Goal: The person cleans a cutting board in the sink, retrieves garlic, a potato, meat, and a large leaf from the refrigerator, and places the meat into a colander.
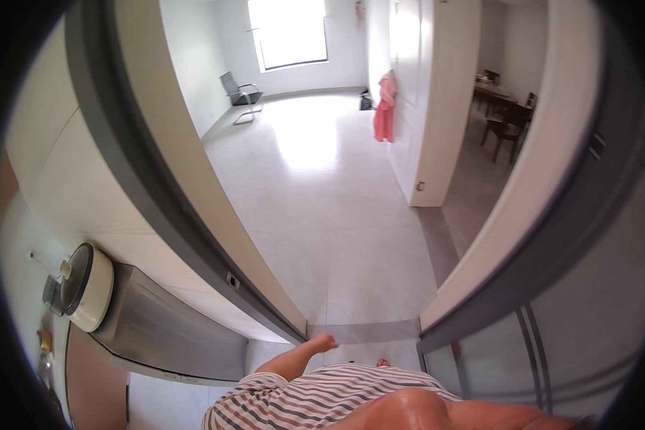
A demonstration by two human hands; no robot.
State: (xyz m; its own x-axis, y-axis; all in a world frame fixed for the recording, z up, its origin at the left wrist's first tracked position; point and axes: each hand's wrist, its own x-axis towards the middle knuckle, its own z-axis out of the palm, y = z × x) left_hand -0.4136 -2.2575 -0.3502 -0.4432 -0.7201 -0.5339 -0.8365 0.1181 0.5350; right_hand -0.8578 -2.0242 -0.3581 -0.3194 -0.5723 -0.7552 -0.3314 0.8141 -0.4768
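My left hand (pixel 324 342) hangs forward at waist height, beside the lower end of the grey door frame (pixel 177 209). Its fingers look loosely curled; whether they touch one another is too small to tell, and nothing shows in them. Bare skin of an arm crosses the bottom edge very close to the camera, over a striped shirt (pixel 344 392). My right hand is out of view. A doorway lies ahead, with a darker threshold strip (pixel 363 331) across the tiled floor. Part of a red shoe (pixel 383 363) shows below the shirt.
At left, a cream lidded pot (pixel 99 290) stands by a stainless-steel surface (pixel 166 322). A glass-panelled door (pixel 494 355) is at right. Beyond are a metal-framed chair (pixel 243 98), pink clothing (pixel 385 110) hanging at a white door (pixel 411 107), and a dark wooden chair (pixel 508 129).
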